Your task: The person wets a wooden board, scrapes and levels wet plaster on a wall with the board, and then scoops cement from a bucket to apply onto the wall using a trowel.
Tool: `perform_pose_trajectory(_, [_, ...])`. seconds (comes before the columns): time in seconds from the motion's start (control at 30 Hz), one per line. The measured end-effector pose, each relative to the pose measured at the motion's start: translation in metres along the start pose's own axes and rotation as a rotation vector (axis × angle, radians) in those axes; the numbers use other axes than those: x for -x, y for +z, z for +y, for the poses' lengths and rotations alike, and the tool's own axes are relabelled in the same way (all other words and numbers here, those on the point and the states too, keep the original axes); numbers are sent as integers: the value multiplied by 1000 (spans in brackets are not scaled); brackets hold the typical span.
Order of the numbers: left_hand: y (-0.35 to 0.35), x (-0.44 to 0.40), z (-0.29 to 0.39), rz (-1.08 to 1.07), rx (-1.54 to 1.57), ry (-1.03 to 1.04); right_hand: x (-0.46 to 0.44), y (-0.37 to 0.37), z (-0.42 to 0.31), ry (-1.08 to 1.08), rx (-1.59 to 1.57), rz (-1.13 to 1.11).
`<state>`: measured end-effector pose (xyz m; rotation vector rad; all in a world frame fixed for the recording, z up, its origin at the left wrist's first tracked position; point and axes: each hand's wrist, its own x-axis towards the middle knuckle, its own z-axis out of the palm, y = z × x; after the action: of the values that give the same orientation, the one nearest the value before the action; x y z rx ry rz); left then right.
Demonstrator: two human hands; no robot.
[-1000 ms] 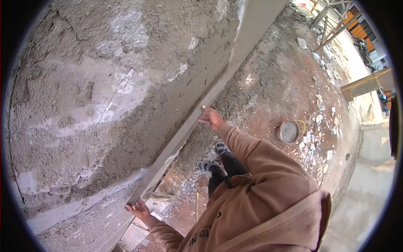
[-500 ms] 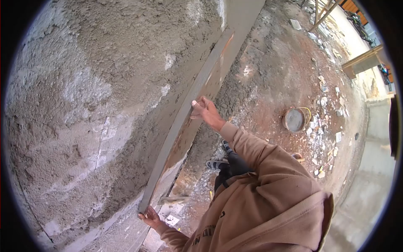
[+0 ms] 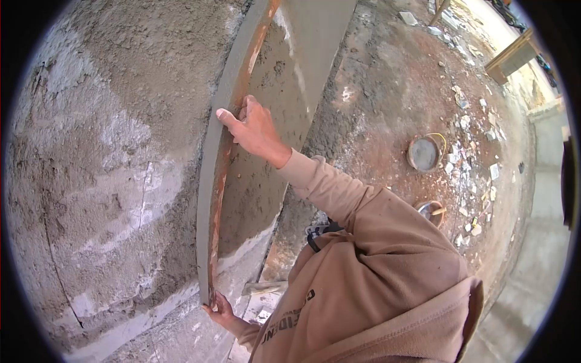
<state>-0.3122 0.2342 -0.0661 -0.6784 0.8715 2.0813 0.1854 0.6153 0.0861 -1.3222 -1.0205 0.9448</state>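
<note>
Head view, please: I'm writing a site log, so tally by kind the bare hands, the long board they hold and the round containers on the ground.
Bare hands: 2 (left hand, right hand)
Long board: 1
Round containers: 2 (upper container, lower container)
Total: 5

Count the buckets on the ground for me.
2: a yellow-handled bucket beside the rubble, and a second bucket partly covered by the brown sleeve. Others could be hidden behind the person.
</note>
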Motion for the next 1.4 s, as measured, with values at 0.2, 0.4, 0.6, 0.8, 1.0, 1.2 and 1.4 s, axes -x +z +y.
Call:
perform_pose_trajectory(0.2, [-27,-22,20,127,30,21,28,6,73,377,-233,-233])
perform_pose_trajectory(0.4, [-95,-109,62,7,-359,104,57,32,230,595,-356,-257])
perform_pose_trajectory(0.6, [-101,-25,103,-12,-487,333,148,35,321,800,-513,-340])
perform_pose_trajectory(0.8, [-27,208,109,-109,-573,1135,292,5,255,1123,-711,-532])
perform_pose_trajectory(1.0, [-16,320,99,-516,-445,1411,412,-10,224,1426,-771,-767])
perform_pose_trajectory(1.2, [-73,388,91,-317,-533,1379,516,-42,264,1719,-579,-942])
perform_pose_trajectory(1.4, [-116,411,84,-365,-549,1510,545,-104,284,1458,-305,-883])
